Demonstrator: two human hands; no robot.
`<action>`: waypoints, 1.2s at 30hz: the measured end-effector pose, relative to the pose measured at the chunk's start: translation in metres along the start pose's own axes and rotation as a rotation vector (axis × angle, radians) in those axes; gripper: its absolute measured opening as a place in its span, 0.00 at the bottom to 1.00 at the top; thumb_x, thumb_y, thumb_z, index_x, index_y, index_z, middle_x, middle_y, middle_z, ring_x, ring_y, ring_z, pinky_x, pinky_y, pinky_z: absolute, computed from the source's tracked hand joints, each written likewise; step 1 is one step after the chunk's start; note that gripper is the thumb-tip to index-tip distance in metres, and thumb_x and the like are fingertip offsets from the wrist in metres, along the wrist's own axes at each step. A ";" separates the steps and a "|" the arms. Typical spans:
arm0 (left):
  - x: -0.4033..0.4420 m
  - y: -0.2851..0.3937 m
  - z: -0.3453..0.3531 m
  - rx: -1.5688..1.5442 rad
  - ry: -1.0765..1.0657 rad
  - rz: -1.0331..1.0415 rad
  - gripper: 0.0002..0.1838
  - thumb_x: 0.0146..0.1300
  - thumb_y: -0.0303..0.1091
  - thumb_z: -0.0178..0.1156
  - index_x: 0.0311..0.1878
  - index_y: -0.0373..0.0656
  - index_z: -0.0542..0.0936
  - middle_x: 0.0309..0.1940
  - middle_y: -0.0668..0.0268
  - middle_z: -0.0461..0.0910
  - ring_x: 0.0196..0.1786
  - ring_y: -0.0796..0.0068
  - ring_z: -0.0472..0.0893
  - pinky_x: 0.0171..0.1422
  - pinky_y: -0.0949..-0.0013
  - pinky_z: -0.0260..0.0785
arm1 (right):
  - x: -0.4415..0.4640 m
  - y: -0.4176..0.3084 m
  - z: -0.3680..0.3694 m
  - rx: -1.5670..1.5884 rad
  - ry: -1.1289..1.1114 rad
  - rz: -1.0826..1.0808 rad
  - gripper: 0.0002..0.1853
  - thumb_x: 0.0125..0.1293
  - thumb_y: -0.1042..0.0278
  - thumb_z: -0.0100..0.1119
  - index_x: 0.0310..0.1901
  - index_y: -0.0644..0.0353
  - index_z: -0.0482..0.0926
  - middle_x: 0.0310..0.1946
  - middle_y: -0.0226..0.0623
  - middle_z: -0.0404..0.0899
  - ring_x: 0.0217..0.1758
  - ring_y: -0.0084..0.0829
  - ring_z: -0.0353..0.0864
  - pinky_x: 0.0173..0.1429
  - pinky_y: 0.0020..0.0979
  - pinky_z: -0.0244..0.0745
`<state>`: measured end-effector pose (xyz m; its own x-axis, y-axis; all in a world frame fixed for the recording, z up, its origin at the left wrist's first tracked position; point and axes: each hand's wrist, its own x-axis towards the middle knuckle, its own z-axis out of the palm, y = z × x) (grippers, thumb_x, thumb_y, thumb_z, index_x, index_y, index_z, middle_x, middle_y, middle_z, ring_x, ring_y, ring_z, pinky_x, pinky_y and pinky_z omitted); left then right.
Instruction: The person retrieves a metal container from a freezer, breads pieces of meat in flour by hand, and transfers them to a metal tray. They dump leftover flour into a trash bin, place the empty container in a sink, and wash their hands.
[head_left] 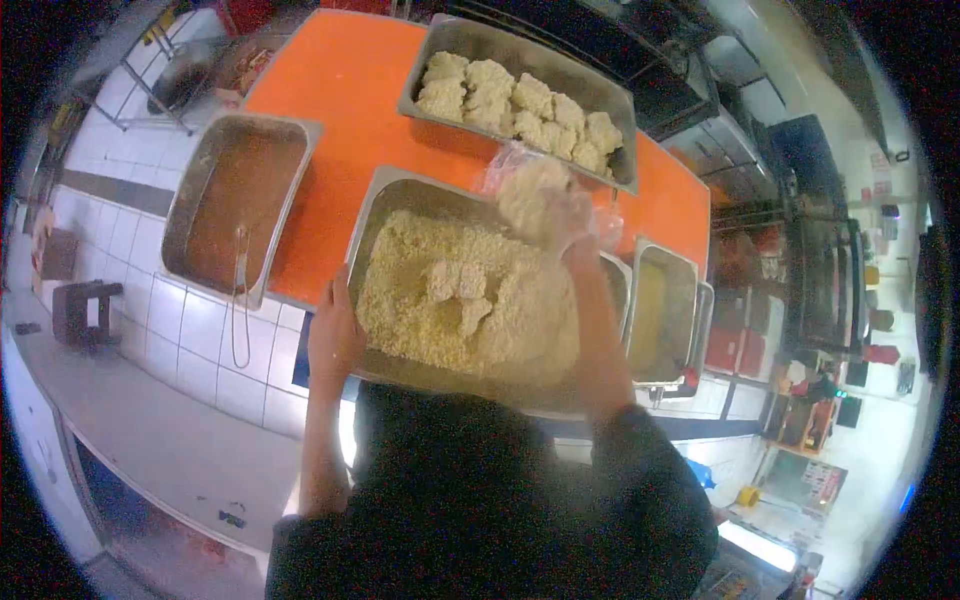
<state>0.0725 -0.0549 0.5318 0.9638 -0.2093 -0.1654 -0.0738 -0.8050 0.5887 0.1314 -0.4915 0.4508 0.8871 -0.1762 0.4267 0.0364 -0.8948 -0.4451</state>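
Observation:
My left hand [338, 330] rests at the left rim of a large metal pan [362, 215], its fingers wrapped round the edge. Pale crumb coating [400, 240] fills this pan, with a few coated pieces [462, 285] lying in the middle. Over the pan's back right corner, my right hand [572, 215] is blurred by motion and seems to hold a crumb-covered piece [532, 198]. Clear plastic [508, 165] shows around that piece. Behind, a second metal tray [615, 110] bears several coated pieces [490, 95] in rows.
The orange table [340, 80] lies beneath the pans. At its left stands a deep pan [240, 195] of brownish contents with a wire-handled tool [240, 290]. Another pan [660, 310] with yellowish contents is at the right. A white counter [160, 430] runs at lower left.

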 end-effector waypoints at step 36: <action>0.003 -0.010 0.013 0.025 0.051 0.042 0.41 0.53 0.16 0.55 0.74 0.43 0.58 0.61 0.43 0.72 0.51 0.33 0.78 0.50 0.45 0.76 | -0.021 -0.170 0.000 -0.335 -1.364 -0.074 0.26 0.67 0.55 0.56 0.60 0.63 0.78 0.64 0.46 0.76 0.69 0.47 0.73 0.74 0.41 0.66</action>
<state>0.0731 -0.0545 0.5148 0.9714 -0.2152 -0.1005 -0.1200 -0.8099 0.5742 0.1067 -0.3357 0.5177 0.6373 0.2330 -0.7345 0.1631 -0.9724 -0.1669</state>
